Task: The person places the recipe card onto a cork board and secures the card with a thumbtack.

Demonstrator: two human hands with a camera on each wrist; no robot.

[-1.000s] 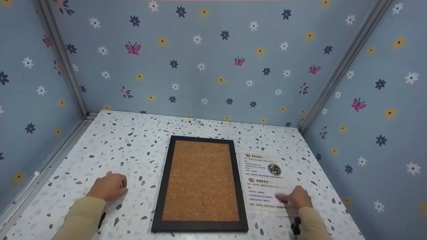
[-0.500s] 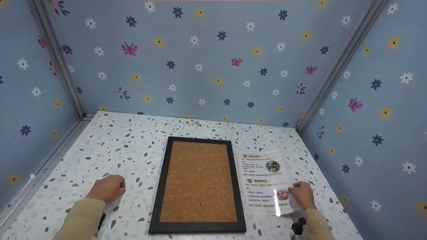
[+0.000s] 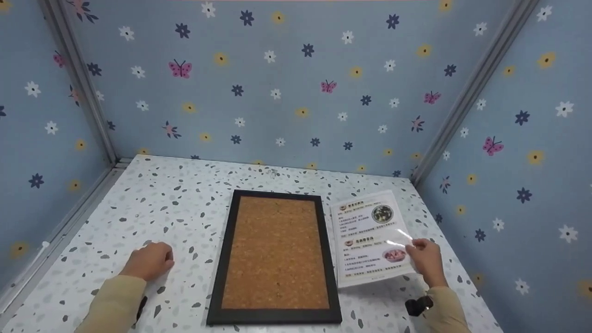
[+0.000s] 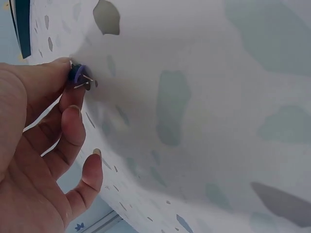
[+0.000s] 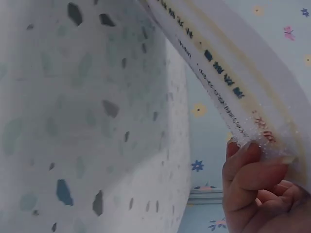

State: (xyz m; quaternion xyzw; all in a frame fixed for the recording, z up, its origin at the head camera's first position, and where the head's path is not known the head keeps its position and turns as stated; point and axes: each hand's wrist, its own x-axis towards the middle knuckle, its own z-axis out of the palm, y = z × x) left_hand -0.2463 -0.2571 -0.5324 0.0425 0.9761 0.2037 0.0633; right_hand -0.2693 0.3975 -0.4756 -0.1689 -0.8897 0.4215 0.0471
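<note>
My right hand (image 3: 428, 261) pinches the right edge of a laminated recipe sheet (image 3: 365, 245), printed with text and two round food pictures. The sheet is raised at that side and bends, as the right wrist view shows with the fingers (image 5: 248, 182) on its edge. To its left lies a cork board (image 3: 277, 249) in a black frame, flat on the table. On the far left my left hand (image 3: 150, 260) stays low over the table. In the left wrist view its thumb and index finger pinch some blue push pins (image 4: 79, 74) with metal points sticking out; their exact number is unclear.
The speckled white table (image 3: 185, 194) is bounded by blue flowered panels (image 3: 296, 92) at the back and both sides. Grey metal posts (image 3: 467, 106) stand at the corners. A dark wrist strap (image 3: 418, 306) shows at my right cuff.
My right hand has gone from touching the flat sheet to gripping its right edge and lifting it. The sheet has tilted up and shifted slightly away. The left hand has hardly moved.
</note>
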